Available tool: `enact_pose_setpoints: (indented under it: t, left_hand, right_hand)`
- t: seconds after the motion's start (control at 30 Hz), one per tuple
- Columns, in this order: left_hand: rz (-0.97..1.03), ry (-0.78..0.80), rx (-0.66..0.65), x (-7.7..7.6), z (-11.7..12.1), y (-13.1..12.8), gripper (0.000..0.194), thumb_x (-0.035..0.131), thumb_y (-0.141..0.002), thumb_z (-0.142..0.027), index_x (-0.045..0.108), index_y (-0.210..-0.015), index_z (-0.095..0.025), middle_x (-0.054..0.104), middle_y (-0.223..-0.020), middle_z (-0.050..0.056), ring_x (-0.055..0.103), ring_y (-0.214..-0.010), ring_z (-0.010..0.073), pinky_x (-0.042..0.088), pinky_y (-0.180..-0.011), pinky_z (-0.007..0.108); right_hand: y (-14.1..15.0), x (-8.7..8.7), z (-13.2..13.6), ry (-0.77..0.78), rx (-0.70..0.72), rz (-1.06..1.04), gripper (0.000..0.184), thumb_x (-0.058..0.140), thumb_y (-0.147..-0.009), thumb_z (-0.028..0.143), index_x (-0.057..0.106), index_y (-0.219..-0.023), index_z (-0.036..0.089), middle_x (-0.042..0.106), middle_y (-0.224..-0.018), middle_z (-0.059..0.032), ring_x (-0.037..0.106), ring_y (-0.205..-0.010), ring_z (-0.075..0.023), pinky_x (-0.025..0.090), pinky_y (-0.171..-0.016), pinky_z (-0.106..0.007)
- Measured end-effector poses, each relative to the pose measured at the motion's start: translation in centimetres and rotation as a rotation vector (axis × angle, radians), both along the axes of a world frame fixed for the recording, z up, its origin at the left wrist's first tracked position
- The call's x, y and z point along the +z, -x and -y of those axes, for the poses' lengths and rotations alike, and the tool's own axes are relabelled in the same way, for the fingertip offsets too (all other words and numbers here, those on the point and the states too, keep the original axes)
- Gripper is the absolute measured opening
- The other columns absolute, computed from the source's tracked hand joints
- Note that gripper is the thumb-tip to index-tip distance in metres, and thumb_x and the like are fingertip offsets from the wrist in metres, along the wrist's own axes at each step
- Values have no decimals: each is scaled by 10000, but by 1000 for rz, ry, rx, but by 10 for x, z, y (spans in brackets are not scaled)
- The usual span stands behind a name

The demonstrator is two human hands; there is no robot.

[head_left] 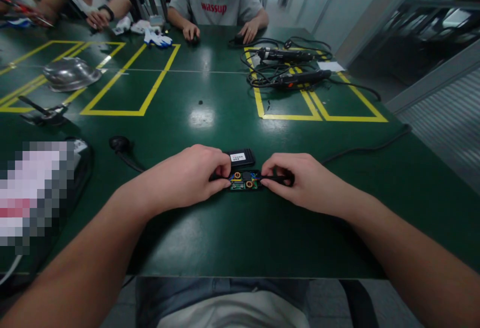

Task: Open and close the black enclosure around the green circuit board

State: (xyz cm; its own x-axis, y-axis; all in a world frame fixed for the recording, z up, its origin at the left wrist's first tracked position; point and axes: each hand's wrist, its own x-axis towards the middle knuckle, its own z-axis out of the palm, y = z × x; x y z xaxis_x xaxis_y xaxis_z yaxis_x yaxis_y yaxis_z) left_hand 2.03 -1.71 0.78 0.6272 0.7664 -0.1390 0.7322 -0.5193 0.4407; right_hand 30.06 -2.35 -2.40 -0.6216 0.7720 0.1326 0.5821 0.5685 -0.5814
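Observation:
An opened black power adapter (245,180) lies on the green table (225,228) in front of me, its circuit board with copper coils and coloured parts showing. My left hand (191,175) pinches its left end with closed fingers. My right hand (300,180) grips its right end, where a black cable (367,148) leaves toward the right. The adapter's black lid (240,158), with a white label, lies just behind it.
Two black power tools (296,68) with tangled cords lie at the back right. A silver dome-shaped part (69,73) and a small black tool (45,114) sit at left, a black plug (119,144) nearer. Two people sit across the table; white gloves (157,39) lie there.

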Motion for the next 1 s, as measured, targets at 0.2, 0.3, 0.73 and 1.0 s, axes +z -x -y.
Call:
enact_pose_setpoints:
  t: [0.2, 0.3, 0.73, 1.0]
  left_hand:
    - [88, 66, 33, 11, -1, 5, 76, 769, -951, -235, 754, -879, -218, 752, -777, -38, 664, -664, 135, 426, -650, 264]
    - [161, 95, 59, 14, -1, 8, 82, 748, -954, -282, 762, -900, -221, 750, -759, -45, 663, -642, 131, 434, -635, 251]
    - [-12, 42, 35, 1, -3, 2, 100, 801, -918, -148, 746, -866, -213, 781, -844, -17, 687, -731, 158, 428, -680, 276]
    - [69, -143, 6, -4, -3, 0, 73, 736, -994, -242, 799, -979, -207, 771, -1048, 63, 723, -962, 233, 553, -864, 340]
  right_hand:
    - [-2, 6, 1, -59, 2, -72, 37, 688, -977, 206, 714, -954, 221, 742, -822, -22, 617, -665, -162, 477, -640, -288]
    - [-4, 10, 1, -62, -15, -113, 69, 656, -971, 192, 716, -954, 223, 757, -847, -35, 617, -682, -171, 488, -647, -299]
    - [-5, 5, -1, 39, 33, -26, 64, 688, -976, 193, 710, -924, 223, 717, -788, -1, 637, -663, -154, 474, -634, -273]
    - [-6, 5, -1, 11, 40, -14, 67, 700, -962, 177, 708, -925, 233, 751, -840, -14, 673, -724, -175, 503, -692, -295]
